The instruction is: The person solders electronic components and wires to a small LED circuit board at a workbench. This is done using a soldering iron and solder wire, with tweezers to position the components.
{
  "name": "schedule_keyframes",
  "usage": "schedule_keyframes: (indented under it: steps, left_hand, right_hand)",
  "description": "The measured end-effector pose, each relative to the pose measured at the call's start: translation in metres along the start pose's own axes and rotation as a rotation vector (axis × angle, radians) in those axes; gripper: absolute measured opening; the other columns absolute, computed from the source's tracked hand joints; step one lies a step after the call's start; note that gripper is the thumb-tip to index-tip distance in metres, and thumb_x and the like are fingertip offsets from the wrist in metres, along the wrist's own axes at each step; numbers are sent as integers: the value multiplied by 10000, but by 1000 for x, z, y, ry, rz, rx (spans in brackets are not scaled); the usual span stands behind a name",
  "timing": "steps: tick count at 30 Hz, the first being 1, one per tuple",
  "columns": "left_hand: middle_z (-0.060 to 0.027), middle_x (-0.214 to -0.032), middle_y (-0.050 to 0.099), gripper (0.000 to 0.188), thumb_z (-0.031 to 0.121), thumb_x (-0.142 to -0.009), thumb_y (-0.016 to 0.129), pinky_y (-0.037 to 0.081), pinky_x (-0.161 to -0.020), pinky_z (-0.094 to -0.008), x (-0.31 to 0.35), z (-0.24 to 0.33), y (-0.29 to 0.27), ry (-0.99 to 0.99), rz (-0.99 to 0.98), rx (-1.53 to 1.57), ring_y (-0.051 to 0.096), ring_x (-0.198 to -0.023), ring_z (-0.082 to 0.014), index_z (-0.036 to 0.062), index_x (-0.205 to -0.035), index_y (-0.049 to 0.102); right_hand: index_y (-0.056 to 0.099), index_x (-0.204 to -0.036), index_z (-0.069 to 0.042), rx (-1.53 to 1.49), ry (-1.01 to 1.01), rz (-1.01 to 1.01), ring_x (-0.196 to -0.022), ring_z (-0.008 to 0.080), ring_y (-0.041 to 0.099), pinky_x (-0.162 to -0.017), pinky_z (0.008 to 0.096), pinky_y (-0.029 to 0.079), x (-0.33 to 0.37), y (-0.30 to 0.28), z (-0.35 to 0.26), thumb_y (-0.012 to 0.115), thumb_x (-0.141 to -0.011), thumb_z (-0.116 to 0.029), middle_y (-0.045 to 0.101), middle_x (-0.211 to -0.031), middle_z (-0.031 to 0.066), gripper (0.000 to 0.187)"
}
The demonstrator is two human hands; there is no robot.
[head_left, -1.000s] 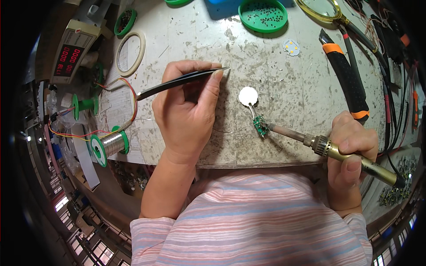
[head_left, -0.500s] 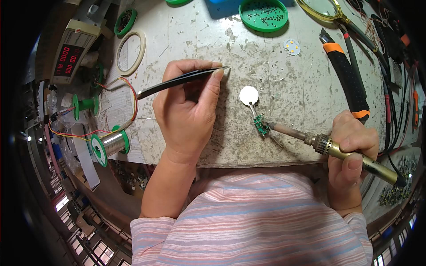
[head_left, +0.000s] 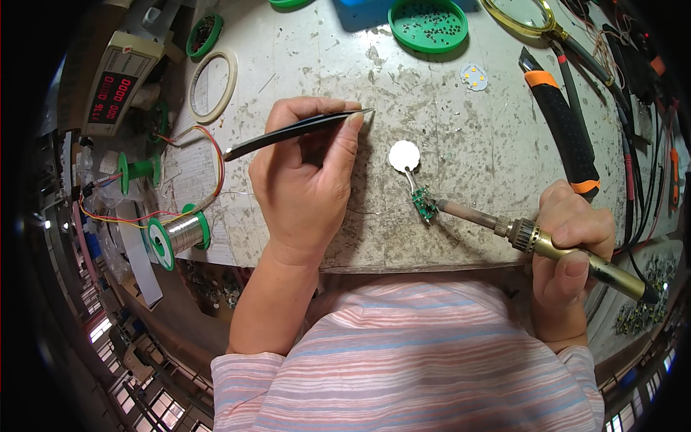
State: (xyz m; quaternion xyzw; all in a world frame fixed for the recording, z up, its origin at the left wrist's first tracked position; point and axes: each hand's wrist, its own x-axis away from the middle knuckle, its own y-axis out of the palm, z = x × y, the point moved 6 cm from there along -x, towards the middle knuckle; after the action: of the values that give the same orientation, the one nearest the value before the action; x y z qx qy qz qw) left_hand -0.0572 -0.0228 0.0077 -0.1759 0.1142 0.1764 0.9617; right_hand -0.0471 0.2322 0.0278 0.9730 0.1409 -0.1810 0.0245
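Observation:
My left hand (head_left: 306,165) is closed around black tweezers (head_left: 288,135), their tips pointing right above the table. A brass-coloured soldering iron (head_left: 529,236) is gripped in my right hand (head_left: 572,230). Its tip meets, or nearly meets, the right side of a small green circuit board (head_left: 425,205). Short white wires link that board to a round white disc (head_left: 404,156) lying just above it. Thin solder wire (head_left: 374,212) runs from beneath my left hand toward the board; its far end is hard to make out.
At left are a solder spool (head_left: 180,236), a tape ring (head_left: 212,86) and a power supply with red digits (head_left: 111,90). A green dish (head_left: 427,29) of tiny parts stands at the back. A utility knife (head_left: 561,122), a magnifier (head_left: 520,14) and an LED disc (head_left: 473,77) lie right.
Both hands, the tweezers and the iron stay almost exactly where they were. The digits on the power supply have changed slightly.

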Motion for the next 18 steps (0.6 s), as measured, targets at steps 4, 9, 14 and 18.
schedule_keyframes:
  steps: [4,9,14,18]
  left_hand:
    - [-48,-837,694,153,8,-857,715,498,-648,-188,0,0,0,-10,2,0,627,-709,-61,-13,-959,604]
    - [-45,-827,690,147,5,-859,711,492,-638,-187,0,1,0,-16,-9,-12,620,-699,-58,-12,-956,603]
    - [-50,-829,692,148,8,-861,710,496,-644,-189,0,1,0,-20,-14,-15,626,-707,-61,-12,-959,600]
    - [-54,-835,695,150,11,-864,708,502,-651,-192,0,1,0,-18,-8,3,635,-720,-67,-13,-962,598]
  right_hand:
    - [545,-913,-97,-1,10,15,-616,126,464,-654,316,352,0,0,0,636,-905,-396,522,-689,-1,313]
    - [533,-928,-99,6,5,-7,-612,122,458,-650,312,352,1,0,1,629,-911,-396,519,-696,1,313]
    - [521,-945,-102,13,0,-25,-614,120,452,-642,306,349,1,0,1,620,-919,-396,516,-703,4,311]
    - [519,-949,-102,16,-8,-29,-612,119,446,-634,306,347,0,0,0,619,-921,-398,517,-698,7,314]
